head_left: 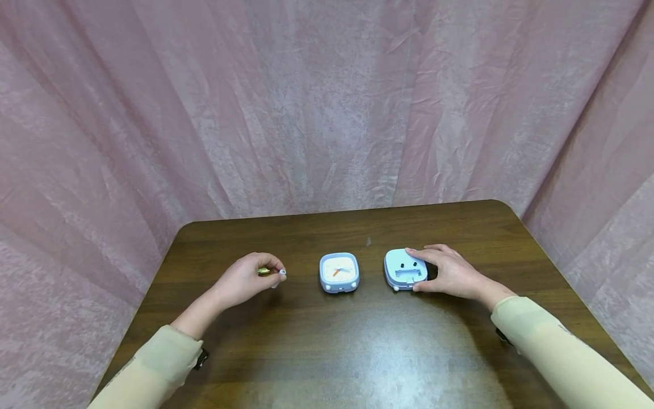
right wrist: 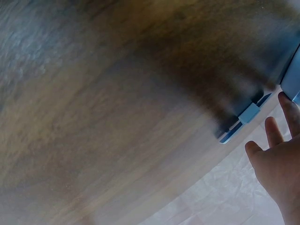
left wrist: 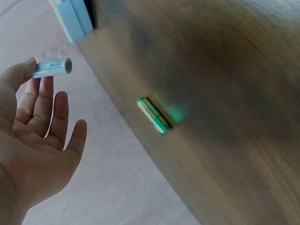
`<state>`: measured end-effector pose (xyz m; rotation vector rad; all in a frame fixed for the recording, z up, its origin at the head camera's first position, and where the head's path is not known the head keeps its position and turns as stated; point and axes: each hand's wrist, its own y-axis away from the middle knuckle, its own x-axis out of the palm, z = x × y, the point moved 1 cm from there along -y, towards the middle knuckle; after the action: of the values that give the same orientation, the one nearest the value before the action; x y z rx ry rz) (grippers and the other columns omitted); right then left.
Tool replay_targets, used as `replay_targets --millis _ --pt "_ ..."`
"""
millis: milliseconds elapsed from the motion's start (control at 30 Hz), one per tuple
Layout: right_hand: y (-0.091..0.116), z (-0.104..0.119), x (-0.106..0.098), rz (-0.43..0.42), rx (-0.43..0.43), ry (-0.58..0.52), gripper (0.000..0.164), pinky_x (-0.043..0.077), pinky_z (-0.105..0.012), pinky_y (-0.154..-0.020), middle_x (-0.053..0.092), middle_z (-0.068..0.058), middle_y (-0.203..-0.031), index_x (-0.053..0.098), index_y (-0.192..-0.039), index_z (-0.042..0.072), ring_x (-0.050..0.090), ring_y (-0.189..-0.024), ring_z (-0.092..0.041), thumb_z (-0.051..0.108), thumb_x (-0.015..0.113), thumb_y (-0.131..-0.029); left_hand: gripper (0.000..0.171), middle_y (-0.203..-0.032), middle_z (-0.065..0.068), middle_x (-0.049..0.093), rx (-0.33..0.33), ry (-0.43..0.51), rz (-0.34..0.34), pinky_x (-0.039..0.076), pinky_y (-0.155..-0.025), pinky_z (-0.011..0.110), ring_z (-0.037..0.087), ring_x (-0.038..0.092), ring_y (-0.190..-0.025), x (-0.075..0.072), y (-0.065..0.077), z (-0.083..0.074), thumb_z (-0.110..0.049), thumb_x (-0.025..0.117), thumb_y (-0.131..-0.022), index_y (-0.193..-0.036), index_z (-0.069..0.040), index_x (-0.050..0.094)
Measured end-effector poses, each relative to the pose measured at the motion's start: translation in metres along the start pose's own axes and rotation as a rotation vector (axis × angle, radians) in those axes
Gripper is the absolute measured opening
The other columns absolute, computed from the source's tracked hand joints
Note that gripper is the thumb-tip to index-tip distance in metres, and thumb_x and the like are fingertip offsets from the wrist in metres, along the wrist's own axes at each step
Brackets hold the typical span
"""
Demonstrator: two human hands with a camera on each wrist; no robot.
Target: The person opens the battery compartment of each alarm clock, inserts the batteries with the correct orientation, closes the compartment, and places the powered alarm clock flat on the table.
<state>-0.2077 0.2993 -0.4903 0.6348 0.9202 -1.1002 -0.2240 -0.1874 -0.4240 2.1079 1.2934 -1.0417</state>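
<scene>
Between thumb and fingertips my left hand [head_left: 244,279] pinches a white battery with blue print [left wrist: 52,68], held above the table. A green battery [left wrist: 154,116] lies on the wood close by, mostly hidden behind that hand in the head view. My right hand [head_left: 449,272] grips the right side of a light blue clock [head_left: 397,260] lying face down, thumb at its front edge and fingers at the far edge. The open battery compartment [head_left: 409,276] in its back faces up. Beyond the right fingertips sits a small blue battery cover [right wrist: 248,113].
A second light blue clock [head_left: 339,272] rests face up between the hands, its white dial showing orange and blue hands. The brown wooden table [head_left: 317,341] has rounded far corners. Pink curtains [head_left: 327,102] hang behind and along both sides.
</scene>
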Motion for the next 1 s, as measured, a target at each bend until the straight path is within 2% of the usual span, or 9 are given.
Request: replay_targets --millis 67,167,300,600,767,1000 --pt "0.000 0.000 0.000 -0.002 0.003 -0.001 0.091 0.032 -0.066 -0.107 0.045 -0.011 -0.156 0.044 -0.156 0.036 0.031 -0.146 -0.033 0.061 0.083 -0.077 0.006 -0.094 -0.013 0.068 0.010 0.019 -0.005 0.048 -0.088 0.042 0.017 0.062 -0.098 0.001 -0.003 -0.004 -0.035 0.076 -0.094 -0.095 -0.031 0.071" --pt "0.001 0.000 0.000 -0.004 0.004 0.000 0.092 0.032 -0.066 -0.107 0.045 -0.011 -0.155 0.045 -0.156 0.035 0.032 -0.145 -0.033 0.062 0.083 -0.077 0.008 -0.096 -0.012 0.067 0.016 0.028 -0.022 0.049 -0.081 0.041 0.019 0.060 -0.095 0.002 -0.006 -0.012 -0.036 0.077 -0.093 -0.095 -0.031 0.070" --pt "0.001 0.000 0.001 -0.008 0.002 0.007 0.092 0.032 -0.066 -0.106 0.047 -0.011 -0.155 0.045 -0.156 0.035 0.032 -0.145 -0.033 0.064 0.083 -0.076 0.010 -0.099 -0.014 0.066 0.038 0.015 -0.054 0.047 -0.075 0.039 0.017 0.055 -0.092 0.004 -0.011 -0.021 -0.038 0.077 -0.092 -0.095 -0.033 0.069" --pt "0.001 0.000 0.001 -0.003 -0.003 0.004 0.092 0.033 -0.066 -0.105 0.046 -0.010 -0.155 0.044 -0.156 0.036 0.032 -0.145 -0.032 0.063 0.082 -0.077 0.010 -0.096 -0.017 0.066 0.150 0.000 -0.090 0.046 -0.084 0.039 0.015 0.058 -0.102 0.014 -0.031 -0.042 -0.034 0.079 -0.091 -0.094 -0.032 0.070" --pt "0.001 0.000 0.001 -0.002 0.000 0.004 0.092 0.033 -0.066 -0.105 0.045 -0.010 -0.155 0.044 -0.156 0.037 0.032 -0.145 -0.032 0.062 0.083 -0.077 0.008 -0.095 -0.018 0.065 0.199 -0.020 -0.070 0.046 -0.087 0.039 0.014 0.058 -0.104 0.022 -0.043 -0.057 -0.034 0.077 -0.092 -0.095 -0.030 0.071" --pt "0.000 -0.001 0.002 0.001 -0.002 0.003 0.092 0.034 -0.066 -0.105 0.045 -0.011 -0.155 0.043 -0.156 0.037 0.032 -0.145 -0.033 0.063 0.082 -0.077 0.009 -0.095 -0.020 0.064 0.230 -0.021 -0.038 0.046 -0.093 0.039 0.010 0.056 -0.108 0.031 -0.056 -0.075 -0.036 0.076 -0.094 -0.098 -0.029 0.071"
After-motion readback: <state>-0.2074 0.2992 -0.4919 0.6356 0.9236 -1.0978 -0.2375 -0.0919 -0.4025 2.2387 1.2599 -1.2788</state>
